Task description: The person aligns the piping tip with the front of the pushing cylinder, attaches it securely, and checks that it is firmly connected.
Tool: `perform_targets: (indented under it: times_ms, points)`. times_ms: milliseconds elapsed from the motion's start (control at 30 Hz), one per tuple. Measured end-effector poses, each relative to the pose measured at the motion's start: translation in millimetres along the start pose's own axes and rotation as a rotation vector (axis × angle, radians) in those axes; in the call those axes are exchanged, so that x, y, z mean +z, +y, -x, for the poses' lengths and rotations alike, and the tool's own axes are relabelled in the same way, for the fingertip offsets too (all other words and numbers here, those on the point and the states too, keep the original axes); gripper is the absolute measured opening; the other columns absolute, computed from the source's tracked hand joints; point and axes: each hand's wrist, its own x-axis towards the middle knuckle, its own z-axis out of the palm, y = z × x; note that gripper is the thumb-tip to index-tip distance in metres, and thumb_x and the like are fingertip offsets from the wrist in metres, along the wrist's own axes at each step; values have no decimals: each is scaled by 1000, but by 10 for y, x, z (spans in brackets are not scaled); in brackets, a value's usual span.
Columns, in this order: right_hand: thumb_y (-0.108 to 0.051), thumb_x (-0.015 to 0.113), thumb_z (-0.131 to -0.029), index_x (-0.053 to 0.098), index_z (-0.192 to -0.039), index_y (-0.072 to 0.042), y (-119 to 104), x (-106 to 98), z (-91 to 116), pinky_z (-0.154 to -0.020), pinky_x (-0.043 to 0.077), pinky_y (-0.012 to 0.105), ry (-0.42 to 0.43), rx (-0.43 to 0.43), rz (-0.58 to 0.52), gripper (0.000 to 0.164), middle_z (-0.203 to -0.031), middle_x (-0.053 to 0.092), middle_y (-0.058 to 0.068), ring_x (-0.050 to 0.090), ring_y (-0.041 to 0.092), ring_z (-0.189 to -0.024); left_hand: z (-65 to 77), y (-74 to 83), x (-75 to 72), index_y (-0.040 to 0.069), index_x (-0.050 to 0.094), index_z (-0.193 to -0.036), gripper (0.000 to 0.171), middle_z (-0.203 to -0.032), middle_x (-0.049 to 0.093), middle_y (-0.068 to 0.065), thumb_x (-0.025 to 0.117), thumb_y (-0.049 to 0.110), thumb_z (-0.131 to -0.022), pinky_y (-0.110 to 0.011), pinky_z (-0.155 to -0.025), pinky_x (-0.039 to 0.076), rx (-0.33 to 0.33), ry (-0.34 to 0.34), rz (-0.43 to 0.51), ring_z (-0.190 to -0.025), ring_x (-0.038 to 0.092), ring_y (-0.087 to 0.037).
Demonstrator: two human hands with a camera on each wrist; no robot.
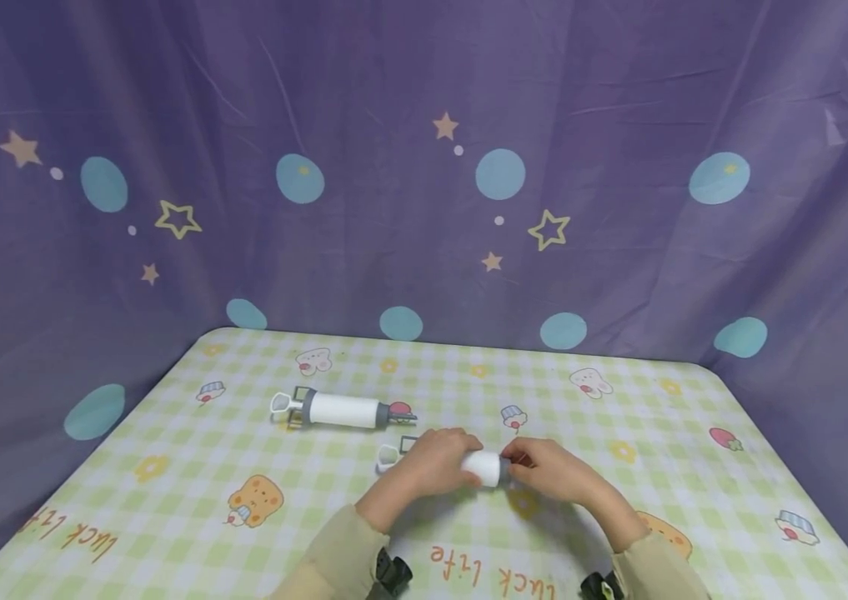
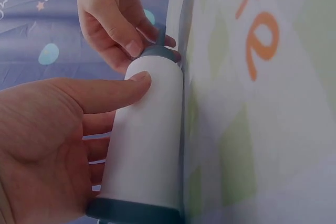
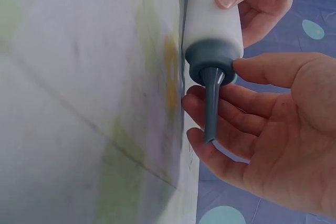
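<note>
A large white syringe with grey end caps (image 1: 482,468) lies on the table. Around its white barrel (image 2: 144,135) my left hand (image 1: 434,460) is curled, thumb on top and fingers behind. At the nozzle end, my right hand (image 1: 549,469) pinches the grey collar (image 3: 212,56) between thumb and fingers. The slim grey nozzle (image 3: 211,108) points out over the curled right fingers. A pale looped handle (image 1: 388,456) sticks out beyond the left hand at the other end. Part of the barrel is hidden under that hand.
Farther back and to the left lies a second, similar white syringe (image 1: 343,410), its nozzle pointing right. A green-and-white checked cloth (image 1: 303,550) with cartoon prints covers the table. Behind the table hangs a purple curtain (image 1: 393,242) with stars and blue ovals.
</note>
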Motion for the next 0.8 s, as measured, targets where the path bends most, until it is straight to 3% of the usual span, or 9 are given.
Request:
perform_targets:
  times_ms: [233,533,667,800]
  points:
    - [-15,54,-89,60,-106,-2,43,-79,-8,-70,48,29,36,2,60,22,-101,64,9,60,18,-85,-5,-55,-83,13,64,-111,41,-103,65,0,69,36,-78,-27,-76,47,22,39,-20,-90,61,-14]
    - [-13,52,-91,60,-107,-4,139,-315,54,-71,48,31,93,6,141,20,-100,64,9,59,18,-87,52,-234,-312,10,62,-114,35,-103,62,-3,61,30,-86,-31,-75,49,-26,76,65,-90,60,-17]
    - [-12,53,-90,62,-99,-9,198,-424,81,-68,48,31,200,-14,204,13,-92,65,4,59,14,-82,77,-347,-405,10,63,-112,32,-101,64,-4,62,27,-86,-36,-77,48,-32,145,30,-88,61,-19]
    - [-11,57,-88,63,-93,-12,205,-507,112,-67,48,34,393,4,277,8,-87,66,1,60,16,-78,104,-469,-503,12,65,-106,26,-97,65,-2,63,24,-84,-37,-78,48,-43,252,-21,-87,61,-18]
